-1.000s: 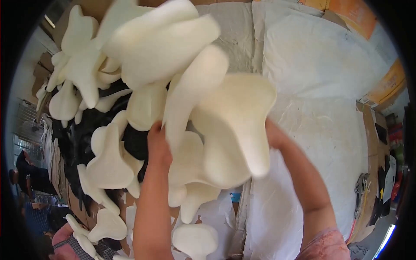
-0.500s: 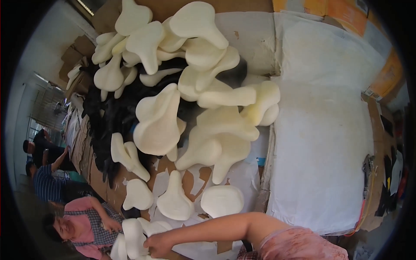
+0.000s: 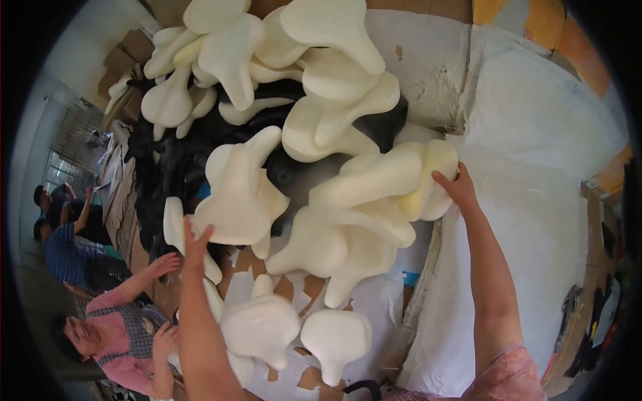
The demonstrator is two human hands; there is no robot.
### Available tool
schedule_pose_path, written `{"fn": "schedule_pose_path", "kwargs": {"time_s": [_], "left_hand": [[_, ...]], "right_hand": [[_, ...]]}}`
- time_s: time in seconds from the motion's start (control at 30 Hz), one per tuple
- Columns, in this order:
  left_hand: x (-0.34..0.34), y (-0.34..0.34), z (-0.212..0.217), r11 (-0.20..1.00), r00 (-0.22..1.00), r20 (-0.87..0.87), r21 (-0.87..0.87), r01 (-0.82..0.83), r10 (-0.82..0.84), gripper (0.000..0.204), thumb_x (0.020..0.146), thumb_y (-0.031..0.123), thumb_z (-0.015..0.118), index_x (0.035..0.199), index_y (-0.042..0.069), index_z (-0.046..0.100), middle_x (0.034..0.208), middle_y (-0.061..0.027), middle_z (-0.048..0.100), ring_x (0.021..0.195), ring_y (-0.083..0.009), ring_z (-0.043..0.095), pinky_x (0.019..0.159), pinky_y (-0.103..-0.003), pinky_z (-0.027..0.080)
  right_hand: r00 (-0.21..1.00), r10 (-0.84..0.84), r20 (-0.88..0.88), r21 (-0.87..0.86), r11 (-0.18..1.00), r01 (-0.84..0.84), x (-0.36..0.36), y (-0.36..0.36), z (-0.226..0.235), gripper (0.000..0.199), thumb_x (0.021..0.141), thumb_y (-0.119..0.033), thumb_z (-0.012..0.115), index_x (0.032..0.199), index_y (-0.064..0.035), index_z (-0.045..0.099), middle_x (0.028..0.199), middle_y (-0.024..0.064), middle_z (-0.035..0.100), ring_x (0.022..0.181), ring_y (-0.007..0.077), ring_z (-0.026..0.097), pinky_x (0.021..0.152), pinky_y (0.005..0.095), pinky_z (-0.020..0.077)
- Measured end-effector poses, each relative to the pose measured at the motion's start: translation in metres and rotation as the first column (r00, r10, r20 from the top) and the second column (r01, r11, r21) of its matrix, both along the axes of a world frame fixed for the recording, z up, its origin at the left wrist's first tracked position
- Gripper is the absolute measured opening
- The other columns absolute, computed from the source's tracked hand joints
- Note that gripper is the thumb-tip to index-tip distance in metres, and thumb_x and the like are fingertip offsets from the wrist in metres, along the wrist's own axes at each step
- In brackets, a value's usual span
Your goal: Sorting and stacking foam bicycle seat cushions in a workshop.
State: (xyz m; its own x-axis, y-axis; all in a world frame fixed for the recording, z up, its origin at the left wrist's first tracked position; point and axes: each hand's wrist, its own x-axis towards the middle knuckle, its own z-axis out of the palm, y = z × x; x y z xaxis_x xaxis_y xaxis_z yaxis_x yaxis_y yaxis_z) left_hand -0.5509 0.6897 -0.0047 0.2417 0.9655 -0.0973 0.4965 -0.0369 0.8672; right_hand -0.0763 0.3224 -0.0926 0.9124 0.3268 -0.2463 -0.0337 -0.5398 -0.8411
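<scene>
Foam pads [image 3: 314,187] are steadied from both sides: left hand [image 3: 194,244] is spread flat against one pad [image 3: 234,200], right hand [image 3: 455,187] is pressed open-fingered on another [image 3: 401,177], preventing toppling.

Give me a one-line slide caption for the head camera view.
Left hand and right hand touch cream foam pads heaped over black ones.

Floor [image 3: 535,220] was covered with white sheeting, torn brown cardboard [image 3: 301,287] lay beneath, cream foam saddle pads [image 3: 334,337] and black saddle bases [image 3: 167,174] heaped directly on it.
</scene>
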Motion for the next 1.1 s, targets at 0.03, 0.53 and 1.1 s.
{"fn": "schedule_pose_path", "kwargs": {"time_s": [0.03,0.53,1.1], "left_hand": [[0.020,0.005,-0.013,0.998,0.998,-0.029,0.025,0.059,-0.058,0.080,0.074,0.015,0.071,0.140,0.008,0.026,0.138,-0.0120,0.034,0.121,-0.0221,0.039,0.098,-0.032,0.033],[0.049,-0.159,-0.007,0.995,0.988,0.154,-0.091,0.036,-0.022,0.068,0.062,0.001,0.069,0.123,0.006,0.039,0.110,-0.0125,0.054,0.106,-0.0217,0.051,0.091,-0.034,0.041],[-0.196,-0.362,0.078,0.929,0.948,0.174,0.216,-0.299,0.265,0.081,0.063,0.000,0.068,0.132,0.001,0.026,0.123,-0.0162,0.043,0.113,-0.0269,0.047,0.093,-0.037,0.040]], "right_hand": [[0.988,0.143,0.064,-0.075,0.988,-0.138,0.003,0.010,-0.001,0.095,0.066,-0.053,0.073,0.133,0.0014,0.033,0.121,0.0201,0.051,0.101,0.0280,0.057,0.084,0.0365,0.0468],[0.978,0.117,-0.173,0.546,0.838,-0.004,0.002,0.012,-0.022,0.074,0.073,-0.024,0.072,0.136,-0.0131,0.034,0.121,0.0016,0.052,0.103,0.0179,0.050,0.082,0.0344,0.0456],[0.353,0.564,0.747,0.172,0.349,-0.921,-0.403,0.043,0.185,0.071,0.060,0.003,0.066,0.127,-0.0066,0.045,0.121,0.0230,0.049,0.108,0.0404,0.049,0.090,0.0426,0.0419]]}}
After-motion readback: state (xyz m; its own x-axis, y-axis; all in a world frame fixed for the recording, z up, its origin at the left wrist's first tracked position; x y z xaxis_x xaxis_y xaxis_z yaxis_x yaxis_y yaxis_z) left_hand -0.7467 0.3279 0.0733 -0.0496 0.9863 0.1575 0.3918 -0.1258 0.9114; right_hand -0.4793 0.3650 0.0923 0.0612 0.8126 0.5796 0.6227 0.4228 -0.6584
